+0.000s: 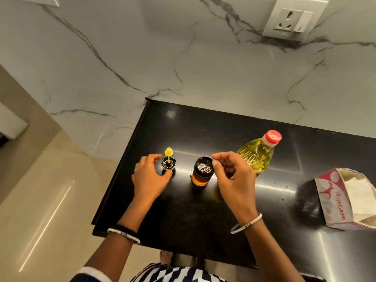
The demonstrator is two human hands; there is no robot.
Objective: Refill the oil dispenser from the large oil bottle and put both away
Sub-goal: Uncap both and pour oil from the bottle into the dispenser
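Black tabletop (pixel 203 220), oil dispenser (pixel 203 171) open at centre, left grip (pixel 149 180) curled round its lid (pixel 168 163), right grip (pixel 234 180) loose and empty at the rim; we reckon next is uncapping the large oil bottle (pixel 256 155).

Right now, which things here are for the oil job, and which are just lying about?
For the job: oil dispenser, yellow-spouted lid, large oil bottle.
Just lying about: pink-and-white box, wall socket.
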